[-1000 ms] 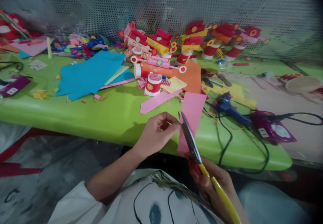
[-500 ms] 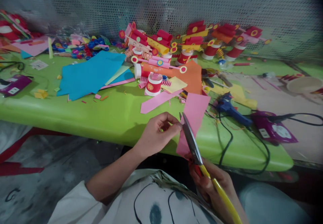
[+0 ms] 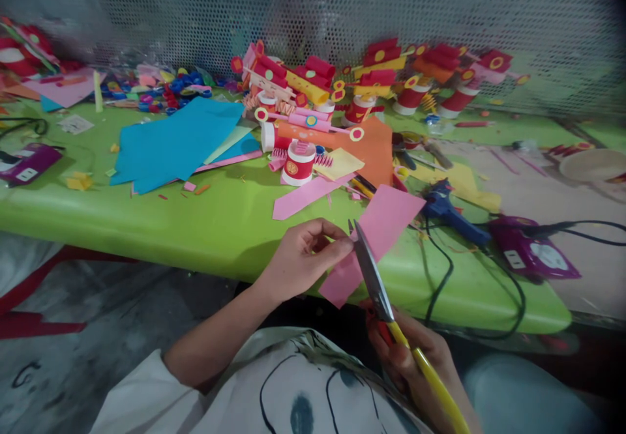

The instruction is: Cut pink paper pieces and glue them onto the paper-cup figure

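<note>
Bare left forearm slants in from near left, its left hand [image 3: 310, 258] at centre with thumb and forefinger pinched together and pointing right, while the right hand [image 3: 415, 356] sits lower and nearer the torso, fingers curled in a grip, right forearm trailing off near right.

That bright green table [image 3: 171, 222] is carrying blue sheets [image 3: 171, 137] left of centre; a pointed pink strip [image 3: 308, 198] is lying near its middle, and a blue glue gun [image 3: 454, 216] is resting toward the right.
</note>
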{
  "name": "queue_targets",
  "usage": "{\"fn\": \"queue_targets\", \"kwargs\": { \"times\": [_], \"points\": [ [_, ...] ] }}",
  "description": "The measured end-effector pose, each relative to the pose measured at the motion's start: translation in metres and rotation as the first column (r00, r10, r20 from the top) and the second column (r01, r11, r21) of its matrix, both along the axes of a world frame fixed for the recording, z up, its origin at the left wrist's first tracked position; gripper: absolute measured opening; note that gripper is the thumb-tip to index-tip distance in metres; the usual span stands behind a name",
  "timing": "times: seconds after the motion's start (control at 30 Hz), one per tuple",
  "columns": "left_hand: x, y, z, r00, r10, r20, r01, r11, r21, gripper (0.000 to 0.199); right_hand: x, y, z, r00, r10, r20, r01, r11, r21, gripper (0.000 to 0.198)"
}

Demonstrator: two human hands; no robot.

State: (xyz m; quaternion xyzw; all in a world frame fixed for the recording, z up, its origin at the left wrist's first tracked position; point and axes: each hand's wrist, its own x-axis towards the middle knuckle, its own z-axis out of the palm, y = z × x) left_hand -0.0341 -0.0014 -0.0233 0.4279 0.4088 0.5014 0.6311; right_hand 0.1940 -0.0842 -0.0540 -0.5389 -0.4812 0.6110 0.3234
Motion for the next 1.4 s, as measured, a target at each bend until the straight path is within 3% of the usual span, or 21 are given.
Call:
{"fn": "queue_targets", "kwargs": {
  "times": [0.17,0.37,0.57,1.03,1.23,1.4],
  "points": [
    [-0.001,0.000,0.003,1.000,-0.001,0.001,0.001,1.000,-0.015,0.023,0.001,-0.001,0.000,1.000,-0.007,-0.015,0.007,1.000,-0.013,0.071],
    [-0.009,0.004,0.006,0.996,-0.014,-0.083,0.020,0.998,0.068,0.022,-0.006,0.000,0.015,0.999,0.043,-0.010,-0.043,0.999,0.006,0.074],
    [-0.024,0.013,0.014,0.978,-0.165,-0.129,0.176,0.981,0.077,0.018,-0.009,-0.001,0.028,0.999,0.002,0.041,-0.003,1.000,0.031,0.075],
    [-0.035,0.025,0.023,0.953,-0.289,-0.093,0.292,0.956,0.017,0.021,0.000,0.003,0.025,0.999,0.014,0.033,-0.014,1.000,0.003,0.081],
    [-0.039,0.026,0.026,0.944,-0.320,-0.081,0.322,0.947,0.009,0.016,0.011,0.009,0.021,0.991,0.124,0.058,-0.125,0.992,0.011,0.080],
    [-0.039,0.027,0.025,0.945,-0.316,-0.085,0.319,0.947,0.029,0.012,0.012,0.009,0.023,0.994,0.081,0.073,-0.083,0.996,0.028,0.079]
  ]
}}
